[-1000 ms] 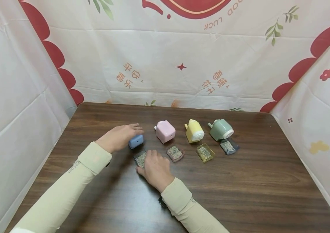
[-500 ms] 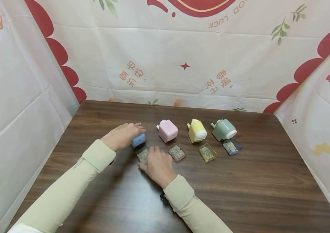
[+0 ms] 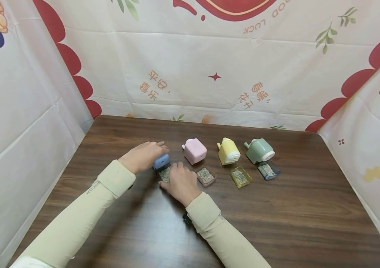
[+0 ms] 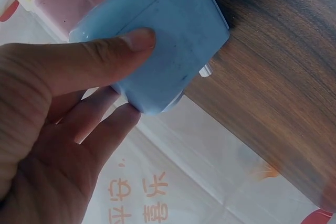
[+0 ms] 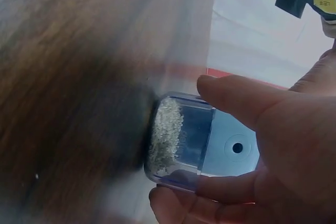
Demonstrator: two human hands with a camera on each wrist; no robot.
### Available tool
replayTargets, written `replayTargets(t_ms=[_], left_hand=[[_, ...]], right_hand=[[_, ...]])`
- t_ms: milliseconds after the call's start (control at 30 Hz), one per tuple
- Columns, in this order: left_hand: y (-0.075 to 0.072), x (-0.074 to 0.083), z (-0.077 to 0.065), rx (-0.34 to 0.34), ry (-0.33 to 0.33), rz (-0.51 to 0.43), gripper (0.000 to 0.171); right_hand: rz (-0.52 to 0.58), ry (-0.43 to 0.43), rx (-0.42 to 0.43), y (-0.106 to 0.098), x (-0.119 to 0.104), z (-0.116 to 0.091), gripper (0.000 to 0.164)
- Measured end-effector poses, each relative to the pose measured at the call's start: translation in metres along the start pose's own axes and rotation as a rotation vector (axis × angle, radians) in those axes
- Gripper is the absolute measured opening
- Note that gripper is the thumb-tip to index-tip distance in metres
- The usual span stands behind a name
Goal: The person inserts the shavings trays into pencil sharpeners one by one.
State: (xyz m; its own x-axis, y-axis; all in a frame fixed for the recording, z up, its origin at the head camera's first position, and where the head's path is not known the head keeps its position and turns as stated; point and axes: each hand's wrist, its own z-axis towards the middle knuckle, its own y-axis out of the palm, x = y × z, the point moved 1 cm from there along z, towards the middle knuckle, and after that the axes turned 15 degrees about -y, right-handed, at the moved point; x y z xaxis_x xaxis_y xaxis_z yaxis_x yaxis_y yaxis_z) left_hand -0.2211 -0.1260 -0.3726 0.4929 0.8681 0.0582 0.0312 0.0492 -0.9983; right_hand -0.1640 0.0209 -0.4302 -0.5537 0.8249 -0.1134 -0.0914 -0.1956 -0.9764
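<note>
While left hand (image 3: 144,156) grips blue sharpener (image 3: 161,161), right hand (image 3: 184,184) pinches clear tray (image 5: 194,127) at its front, left of pink sharpener (image 3: 194,151); brown wood-grain worktop (image 3: 277,216), white curtain (image 3: 116,67) behind; orange Chinese characters (image 3: 144,87), then inverted "LUCK" (image 3: 256,26) farther right.

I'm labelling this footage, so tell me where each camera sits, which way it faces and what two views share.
Head: worn on the head, facing forward and down at the table; the left hand, the right hand and both sleeves show.
Left wrist: on that wrist, facing the blue sharpener; the left hand shows gripping it.
Right wrist: on that wrist, facing the clear tray; the right hand shows holding it.
Both wrist views share the blue sharpener.
</note>
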Motion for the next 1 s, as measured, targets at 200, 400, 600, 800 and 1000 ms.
replayTargets(t_ms=[200,400,600,800,1000], left_hand=[[0.000,0.000,0.001,-0.004,-0.005,-0.007,0.046],[0.001,-0.001,0.001,-0.001,-0.006,-0.010,0.045],[0.000,-0.001,0.001,0.010,-0.002,-0.013,0.045],[0.001,-0.001,0.001,0.031,0.018,-0.030,0.041],[0.003,-0.003,0.002,0.043,0.049,-0.052,0.041]], right_hand=[[0.020,0.001,0.004,0.002,0.001,0.006,0.061],[0.045,0.010,0.007,0.007,0.003,0.015,0.059],[0.119,0.029,0.005,0.011,0.002,0.023,0.062],[0.174,0.024,0.036,0.015,0.003,0.030,0.062],[0.190,-0.004,0.099,0.017,0.004,0.034,0.064]])
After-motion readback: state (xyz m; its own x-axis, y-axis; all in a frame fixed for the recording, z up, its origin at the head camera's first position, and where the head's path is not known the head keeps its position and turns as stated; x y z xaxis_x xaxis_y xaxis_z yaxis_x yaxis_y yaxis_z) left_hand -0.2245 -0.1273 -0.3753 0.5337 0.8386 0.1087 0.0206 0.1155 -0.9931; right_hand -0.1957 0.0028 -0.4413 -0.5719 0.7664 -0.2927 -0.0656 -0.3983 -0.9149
